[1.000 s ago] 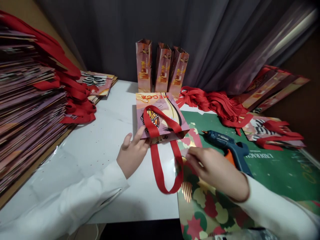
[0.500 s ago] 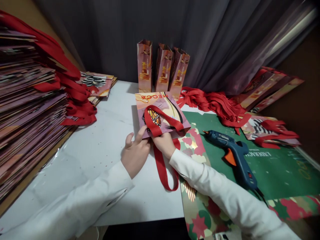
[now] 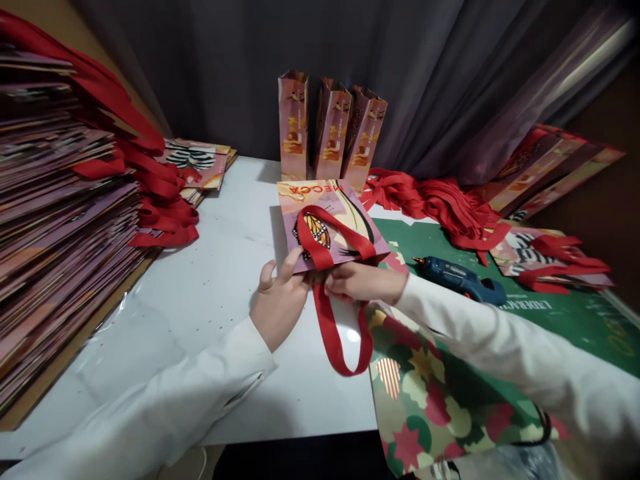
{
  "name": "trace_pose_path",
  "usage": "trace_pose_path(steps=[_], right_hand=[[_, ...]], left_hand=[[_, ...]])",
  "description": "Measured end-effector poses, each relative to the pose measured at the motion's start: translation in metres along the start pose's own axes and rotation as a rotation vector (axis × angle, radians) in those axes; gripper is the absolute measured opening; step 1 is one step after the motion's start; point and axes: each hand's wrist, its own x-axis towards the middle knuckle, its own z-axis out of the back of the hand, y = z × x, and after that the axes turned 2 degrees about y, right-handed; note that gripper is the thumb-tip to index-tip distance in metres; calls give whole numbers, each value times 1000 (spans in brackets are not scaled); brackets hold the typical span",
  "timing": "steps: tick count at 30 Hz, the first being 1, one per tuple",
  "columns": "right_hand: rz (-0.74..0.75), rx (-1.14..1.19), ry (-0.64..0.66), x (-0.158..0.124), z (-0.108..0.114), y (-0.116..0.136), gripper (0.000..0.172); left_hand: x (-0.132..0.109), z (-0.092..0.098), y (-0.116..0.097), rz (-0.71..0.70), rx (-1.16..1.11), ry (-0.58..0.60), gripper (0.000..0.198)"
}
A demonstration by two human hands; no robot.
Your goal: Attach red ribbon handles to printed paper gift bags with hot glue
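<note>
A paper gift bag (image 3: 290, 223) with a butterfly print and the word MECCA lies in front of me, its mouth edge towards me. One red ribbon handle (image 3: 337, 223) loops over its face; a second red ribbon handle (image 3: 333, 340) hangs down onto the table. My left hand (image 3: 281, 303) grips the left part of the mouth edge, fingers partly hidden beneath the bag. At the mouth, my right hand (image 3: 367, 283) is closed, its curled fingertips against the top of the lower ribbon handle. Exactly what the fingertips pinch is partly hidden.
Tall stacks of flat bags (image 3: 60, 227) with ribbons rise at left. Several narrow bags (image 3: 294, 127) stand behind. Red ribbons (image 3: 440, 203) lie in a heap at right. A blue glue gun (image 3: 453, 277) rests on a green printed sheet (image 3: 545, 333), partly behind my right arm.
My right hand has drawn out from under the bag's edge and turned, with the forearm swung up across the glue gun. The left hand keeps its hold. The view has shifted slightly.
</note>
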Motion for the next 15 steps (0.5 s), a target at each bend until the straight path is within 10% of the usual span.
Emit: trace_pose_path(steps=[15], right_hand=[[259,-211,-445,35,-42,3,35]], left_hand=[[0,0,2,11,13,-16,39]])
